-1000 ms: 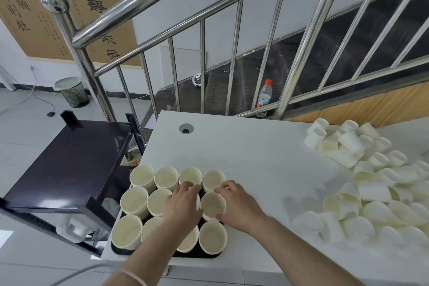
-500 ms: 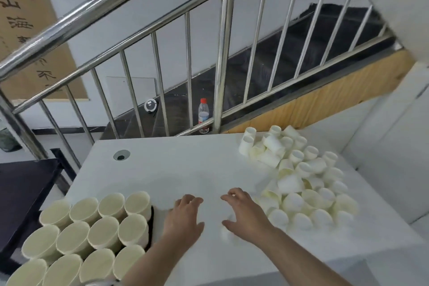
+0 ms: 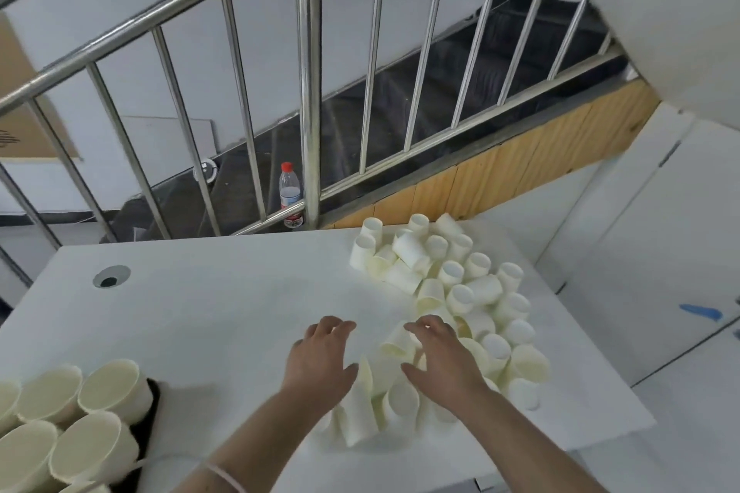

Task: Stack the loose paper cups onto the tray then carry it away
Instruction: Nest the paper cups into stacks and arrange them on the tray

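Several loose white paper cups (image 3: 460,292) lie in a heap on the right part of the white table (image 3: 224,308). At the lower left, a black tray (image 3: 151,408) holds several upright cups (image 3: 108,384); most of the tray is hidden under them. My left hand (image 3: 320,360) hovers with fingers spread at the near left edge of the heap, holding nothing. My right hand (image 3: 440,360) reaches over the near cups of the heap, fingers spread and slightly bent, touching or just above them.
A steel stair railing (image 3: 310,92) runs along the table's far edge, with a plastic bottle (image 3: 290,194) behind it. A round cable hole (image 3: 111,276) sits at the table's far left. White cabinet panels (image 3: 660,252) stand to the right.
Both hands left the cups on the tray and moved right to the loose heap. The view swung right, so the tray now sits at the lower left.
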